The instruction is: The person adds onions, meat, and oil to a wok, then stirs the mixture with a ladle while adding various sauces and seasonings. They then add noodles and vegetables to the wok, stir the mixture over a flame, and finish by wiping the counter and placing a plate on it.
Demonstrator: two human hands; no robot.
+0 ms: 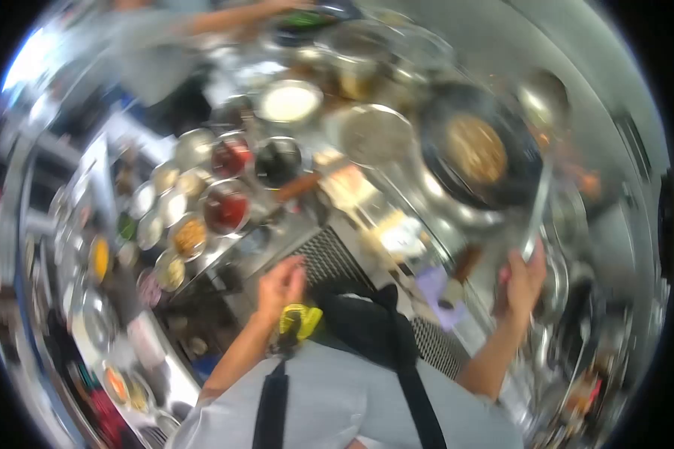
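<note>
My right hand (523, 283) is closed around the handle of a long metal ladle (541, 198). The round ladle bowl (544, 102) is raised at the right side of a dark wok (442, 168). Brown food or sauce (475, 148) lies in the wok, with an orange glow beside it. My left hand (281, 286) hovers in front of my waist, fingers loosely curled and slightly apart; no object shows in it. Motion blur softens its fingertips. Below it is a yellow and black item (299, 320) at my apron.
Several bowls stand to the left, among them a red sauce bowl (226, 206) and a dark sauce bowl (278, 161). A round strainer (376, 135) sits left of the wok. A purple cloth (440, 295) lies near my right arm. Another person's arm (232, 16) reaches across at upper left.
</note>
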